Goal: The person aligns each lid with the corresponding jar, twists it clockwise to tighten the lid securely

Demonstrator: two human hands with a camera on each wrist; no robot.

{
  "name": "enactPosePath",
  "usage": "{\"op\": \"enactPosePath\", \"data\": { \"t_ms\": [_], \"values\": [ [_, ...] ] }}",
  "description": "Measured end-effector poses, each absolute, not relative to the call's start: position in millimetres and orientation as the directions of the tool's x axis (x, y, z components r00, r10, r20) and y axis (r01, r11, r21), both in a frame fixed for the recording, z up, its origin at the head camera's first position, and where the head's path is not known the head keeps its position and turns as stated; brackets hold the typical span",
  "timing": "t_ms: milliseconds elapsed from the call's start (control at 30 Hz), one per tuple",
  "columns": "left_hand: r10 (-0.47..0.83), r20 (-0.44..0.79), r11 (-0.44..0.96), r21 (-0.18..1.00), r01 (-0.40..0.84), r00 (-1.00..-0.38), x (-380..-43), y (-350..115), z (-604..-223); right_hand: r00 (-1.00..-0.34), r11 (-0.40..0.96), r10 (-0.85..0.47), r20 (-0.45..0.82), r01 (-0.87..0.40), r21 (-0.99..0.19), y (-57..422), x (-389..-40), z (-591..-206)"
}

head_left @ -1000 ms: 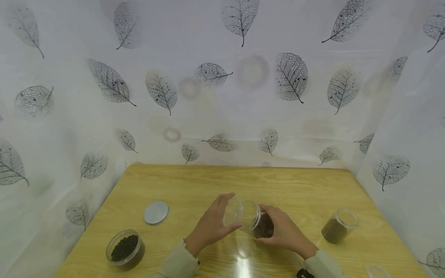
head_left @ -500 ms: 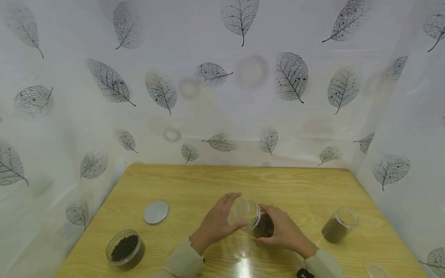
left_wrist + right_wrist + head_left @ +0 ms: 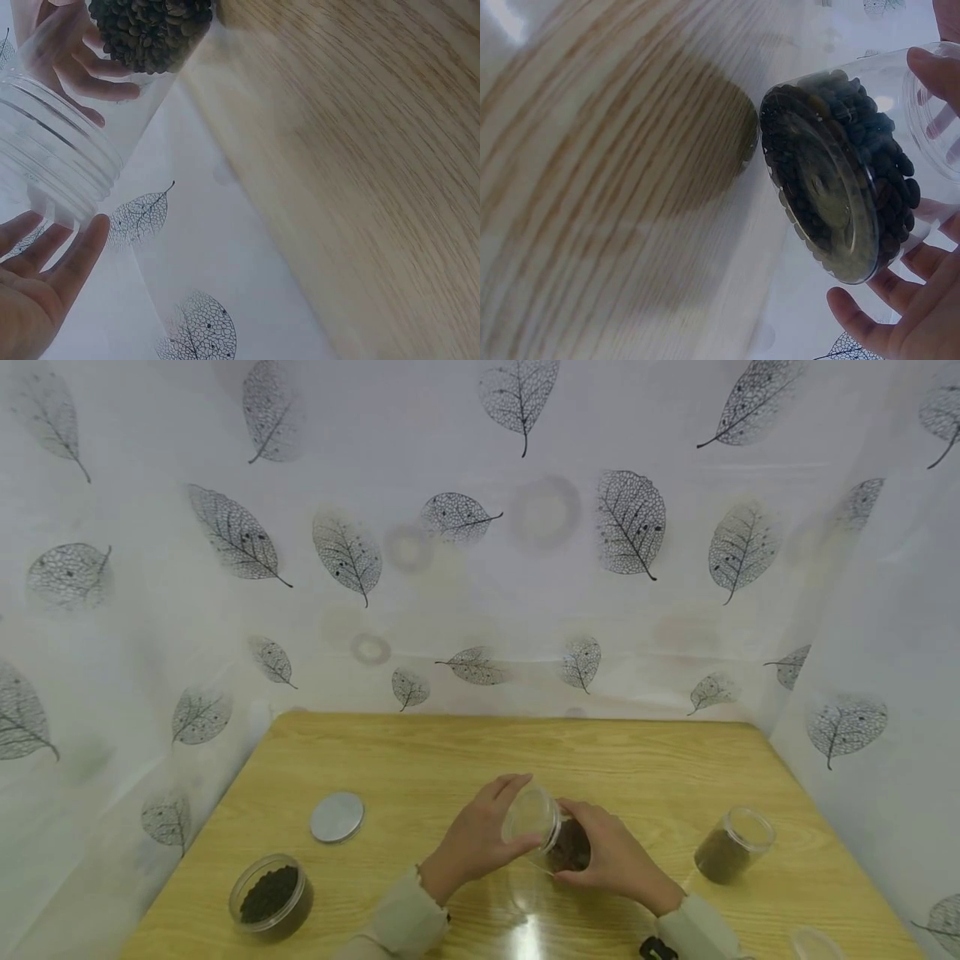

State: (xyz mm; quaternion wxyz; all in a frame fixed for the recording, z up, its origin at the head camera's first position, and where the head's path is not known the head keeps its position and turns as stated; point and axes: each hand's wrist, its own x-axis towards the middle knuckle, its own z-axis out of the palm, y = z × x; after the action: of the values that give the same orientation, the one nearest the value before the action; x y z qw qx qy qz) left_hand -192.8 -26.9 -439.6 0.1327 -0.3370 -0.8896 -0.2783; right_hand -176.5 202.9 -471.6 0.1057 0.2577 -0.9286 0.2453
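Note:
My right hand point(image 3: 611, 856) grips a clear jar point(image 3: 568, 847) partly filled with dark beans, tilted with its mouth toward the left. My left hand point(image 3: 476, 837) holds a clear round lid point(image 3: 525, 814) between thumb and fingers, right at the jar's mouth. In the left wrist view the left fingertips point(image 3: 94, 232) lie at the clear ridged rim, and the beans point(image 3: 154, 34) show through the jar wall. In the right wrist view the jar's round base point(image 3: 821, 187) faces the camera, low over the table, with right-hand fingers point(image 3: 862, 319) around its side.
A shallow clear tub point(image 3: 272, 897) of dark grains stands at the left, and a silver disc-shaped lid point(image 3: 337, 817) lies behind it. Another open jar point(image 3: 733, 846) with dark contents stands at the right. A clear lid point(image 3: 816, 943) sits at the front right of the wooden table point(image 3: 420, 747).
My left hand has moved right with the clear lid, bringing it from beside the jar up to its mouth. The right hand and the jar stay in place.

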Motion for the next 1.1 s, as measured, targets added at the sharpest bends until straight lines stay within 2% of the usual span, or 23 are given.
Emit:
{"op": "enactPosePath", "data": {
  "t_ms": [1100],
  "values": [
    [0.539, 0.397, 0.636, 0.386, 0.668, -0.743, -193.6, -23.1, -444.2, -0.837, 0.737, -0.445, 0.318, -0.544, -0.401, 203.7, -178.5, -472.4]
  ]
}}
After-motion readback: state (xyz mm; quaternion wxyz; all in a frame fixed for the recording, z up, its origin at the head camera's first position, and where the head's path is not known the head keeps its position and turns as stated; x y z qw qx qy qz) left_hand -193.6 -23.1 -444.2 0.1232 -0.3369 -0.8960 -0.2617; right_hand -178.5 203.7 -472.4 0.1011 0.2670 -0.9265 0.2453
